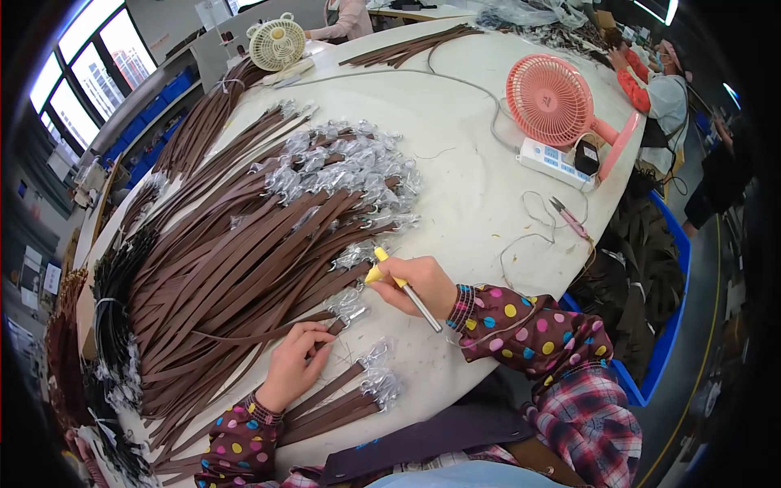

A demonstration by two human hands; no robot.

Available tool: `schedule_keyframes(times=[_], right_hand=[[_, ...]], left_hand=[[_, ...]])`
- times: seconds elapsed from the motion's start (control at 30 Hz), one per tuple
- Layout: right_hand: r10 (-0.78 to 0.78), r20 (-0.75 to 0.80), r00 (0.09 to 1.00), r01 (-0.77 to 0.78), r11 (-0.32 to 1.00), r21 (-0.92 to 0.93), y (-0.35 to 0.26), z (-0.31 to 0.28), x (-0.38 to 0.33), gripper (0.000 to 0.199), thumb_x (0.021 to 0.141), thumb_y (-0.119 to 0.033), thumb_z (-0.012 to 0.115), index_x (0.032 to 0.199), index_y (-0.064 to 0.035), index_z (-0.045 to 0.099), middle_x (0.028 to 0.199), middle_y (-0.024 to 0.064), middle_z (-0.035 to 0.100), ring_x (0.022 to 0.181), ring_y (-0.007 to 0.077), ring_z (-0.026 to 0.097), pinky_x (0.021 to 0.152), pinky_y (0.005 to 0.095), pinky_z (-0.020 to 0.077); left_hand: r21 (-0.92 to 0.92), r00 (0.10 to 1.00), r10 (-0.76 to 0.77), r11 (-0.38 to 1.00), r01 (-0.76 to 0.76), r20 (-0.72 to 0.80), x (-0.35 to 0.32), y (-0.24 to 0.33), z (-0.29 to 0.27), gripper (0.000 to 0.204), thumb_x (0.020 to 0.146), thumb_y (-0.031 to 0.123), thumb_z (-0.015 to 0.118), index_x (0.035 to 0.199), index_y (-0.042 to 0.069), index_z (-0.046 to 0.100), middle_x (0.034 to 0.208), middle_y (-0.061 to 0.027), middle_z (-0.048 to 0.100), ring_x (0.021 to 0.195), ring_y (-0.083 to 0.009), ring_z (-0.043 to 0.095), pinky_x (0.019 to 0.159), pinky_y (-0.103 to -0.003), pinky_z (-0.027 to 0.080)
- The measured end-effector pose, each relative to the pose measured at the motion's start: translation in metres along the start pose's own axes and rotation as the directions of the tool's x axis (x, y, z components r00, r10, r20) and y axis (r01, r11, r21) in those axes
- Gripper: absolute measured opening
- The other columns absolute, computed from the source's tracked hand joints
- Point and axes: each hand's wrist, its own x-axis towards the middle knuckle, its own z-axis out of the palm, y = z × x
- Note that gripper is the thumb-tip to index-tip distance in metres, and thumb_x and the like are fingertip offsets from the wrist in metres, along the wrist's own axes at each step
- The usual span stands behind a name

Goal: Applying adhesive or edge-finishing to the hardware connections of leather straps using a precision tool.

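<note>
My left hand (298,363) pinches the end of a brown strap (268,332) near the front of the table. At that end sits metal hardware in clear plastic wrap (348,306). Just above it, my right hand (425,286) is closed around a pen-shaped tool (420,304) with yellow parts at the top and a silver barrel angled down to the right. The tool looks apart from the strap end. Left of both hands spreads a big heap of brown straps (220,260), their wrapped hardware (346,167) bunched at the far end. A smaller group of straps (338,407) lies nearest me.
On the right stand a pink fan (550,99), a white power strip (556,164) and pink-handled snips (571,218). Loose thread trails beside them. A blue bin (682,268) of dark straps adjoins the table. A cream fan (278,44) and other people are farther back.
</note>
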Motion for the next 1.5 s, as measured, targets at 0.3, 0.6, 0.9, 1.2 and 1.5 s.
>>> schedule_keyframes(times=[0.3, 0.6, 0.9, 1.2, 1.5], right_hand=[[0.013, -0.004, 1.000, -0.013, 1.000, -0.026, 0.001, -0.003, -0.003, 0.014, 0.080, -0.010, 0.068, 0.090, -0.0074, 0.059, 0.063, 0.0068, 0.061, 0.054, 0.0234, 0.062, 0.049, 0.0306, 0.0475], [0.001, 0.009, 1.000, -0.001, 1.000, -0.011, 0.000, 0.000, -0.002, 0.013, 0.081, -0.011, 0.068, 0.090, -0.0072, 0.059, 0.064, 0.0078, 0.062, 0.055, 0.0240, 0.062, 0.050, 0.0304, 0.0479], [0.053, 0.007, 0.999, -0.053, 0.999, -0.008, 0.002, -0.007, -0.006, 0.011, 0.081, -0.011, 0.067, 0.089, -0.0068, 0.061, 0.064, 0.0079, 0.062, 0.054, 0.0230, 0.062, 0.050, 0.0294, 0.0482], [0.097, -0.002, 0.995, -0.097, 0.991, -0.097, -0.022, -0.021, 0.008, 0.012, 0.080, -0.007, 0.067, 0.090, -0.0042, 0.061, 0.061, 0.0084, 0.060, 0.051, 0.0211, 0.061, 0.049, 0.0284, 0.0466], [0.070, 0.021, 0.997, -0.069, 0.997, -0.018, 0.004, -0.002, -0.003, 0.013, 0.080, -0.005, 0.067, 0.090, -0.0025, 0.060, 0.060, 0.0078, 0.060, 0.048, 0.0179, 0.058, 0.047, 0.0264, 0.0449]], left_hand=[[0.011, 1.000, 0.001, 1.000, -0.001, 0.003, -0.001, 0.003, 0.003, 0.015, 0.081, 0.007, 0.065, 0.097, 0.006, 0.064, 0.104, -0.0073, 0.059, 0.064, -0.0124, 0.055, 0.059, -0.024, 0.047], [-0.063, 0.988, 0.123, 0.990, -0.129, -0.091, 0.007, 0.055, -0.058, 0.018, 0.082, 0.002, 0.062, 0.100, 0.003, 0.061, 0.106, -0.0088, 0.059, 0.075, -0.0118, 0.056, 0.061, -0.023, 0.047], [-0.307, 0.754, 0.530, 0.697, -0.648, -0.388, 0.021, 0.164, -0.111, 0.007, 0.087, 0.010, 0.060, 0.089, 0.004, 0.059, 0.089, -0.0094, 0.056, 0.066, -0.0130, 0.049, 0.068, -0.025, 0.046], [-0.671, 0.798, 0.602, 0.582, -0.459, -0.024, 0.038, 0.182, -0.074, 0.010, 0.089, 0.013, 0.058, 0.093, 0.004, 0.059, 0.091, -0.0081, 0.058, 0.070, -0.0118, 0.053, 0.071, -0.025, 0.047], [-0.893, 0.574, 0.764, 0.434, -0.118, 0.295, -0.016, 0.172, -0.066, 0.015, 0.092, 0.017, 0.056, 0.097, 0.004, 0.060, 0.094, -0.0068, 0.060, 0.074, -0.0106, 0.056, 0.074, -0.025, 0.047]])
